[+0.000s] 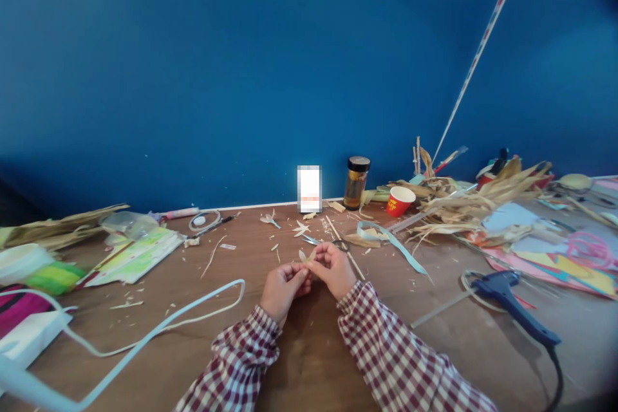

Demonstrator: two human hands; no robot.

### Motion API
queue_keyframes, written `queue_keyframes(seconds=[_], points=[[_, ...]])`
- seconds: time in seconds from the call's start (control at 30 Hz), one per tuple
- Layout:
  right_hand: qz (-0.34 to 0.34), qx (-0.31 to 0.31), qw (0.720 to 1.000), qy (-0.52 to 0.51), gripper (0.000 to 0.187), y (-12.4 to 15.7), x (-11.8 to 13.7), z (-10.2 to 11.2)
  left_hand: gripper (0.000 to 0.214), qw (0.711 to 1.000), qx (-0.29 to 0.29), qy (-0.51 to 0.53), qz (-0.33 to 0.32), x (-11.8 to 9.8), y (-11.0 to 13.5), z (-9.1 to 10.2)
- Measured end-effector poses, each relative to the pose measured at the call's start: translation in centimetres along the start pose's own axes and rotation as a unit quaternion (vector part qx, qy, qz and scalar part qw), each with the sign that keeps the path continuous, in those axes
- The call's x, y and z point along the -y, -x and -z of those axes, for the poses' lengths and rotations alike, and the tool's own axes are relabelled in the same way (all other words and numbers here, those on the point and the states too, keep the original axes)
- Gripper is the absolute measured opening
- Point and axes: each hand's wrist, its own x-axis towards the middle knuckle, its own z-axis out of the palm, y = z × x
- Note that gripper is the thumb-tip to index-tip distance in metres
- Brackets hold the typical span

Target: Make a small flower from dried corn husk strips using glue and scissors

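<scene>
My left hand [284, 288] and my right hand [334, 269] meet above the brown table [309, 373], fingertips close together. Between them they pinch a small pale petal-shaped piece that looks like corn husk [304, 257]. Fingers hide its lower part. Just beyond my right hand lies a pair of scissors [309, 240], partly covered by that hand. Cut husk pieces [302, 229] are scattered past the fingertips, and a thin stick [358, 268] rests beside my right hand.
A blue glue gun [516, 306] lies at right, its cord running off the front. Dry corn husks [502, 196] pile up behind a red paper cup [400, 201] and a dark-lidded bottle [357, 183]. White cable [193, 318] loops across the left. A blue partition [241, 90] stands behind.
</scene>
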Motion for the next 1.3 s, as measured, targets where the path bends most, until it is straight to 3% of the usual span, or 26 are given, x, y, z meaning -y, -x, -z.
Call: queue_keyframes(seconds=[0.9,1.3], points=[[-0.002,0.013,1.0,0.005,0.027,0.13,-0.06,-0.27,0.023,0.998,-0.037,-0.035,-0.049,0.47,-0.01,-0.22],[-0.002,-0.012,1.0,-0.007,0.027,0.16,0.58,-0.44,0.028,0.997,-0.053,-0.033,-0.05,0.41,0.13,-0.23]])
